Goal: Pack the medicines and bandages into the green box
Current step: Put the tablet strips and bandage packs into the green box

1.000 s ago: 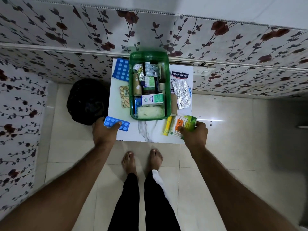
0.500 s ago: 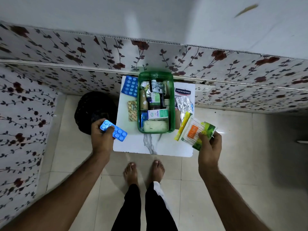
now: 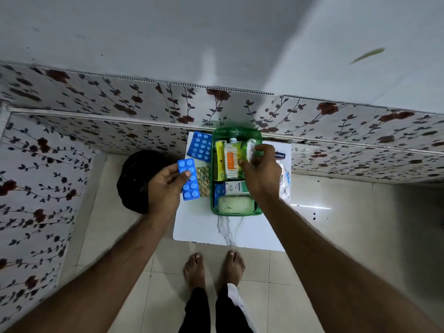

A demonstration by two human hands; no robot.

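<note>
The green box (image 3: pixel 236 213) stands on a small white table (image 3: pixel 204 227) against the wall. Inside it lie a white bandage roll (image 3: pixel 236 205), a small white-green carton (image 3: pixel 236 188) and other medicines. My right hand (image 3: pixel 260 174) is over the box, gripping a white pack with orange and green print (image 3: pixel 232 160), with a yellow tube (image 3: pixel 219 162) beside it. My left hand (image 3: pixel 165 186) is left of the box and holds a blue blister strip (image 3: pixel 188 179).
On the table left of the box lie a second blue blister sheet (image 3: pixel 200 146) and a yellowish strip (image 3: pixel 203 177). A Hansaplast pack (image 3: pixel 280 155) and foil strips (image 3: pixel 284 186) lie on the right. A black bag (image 3: pixel 134 181) sits on the floor at the left.
My right hand has carried the printed pack and the yellow tube from the table's front right to over the box. My left hand has moved the blue strip closer to the box.
</note>
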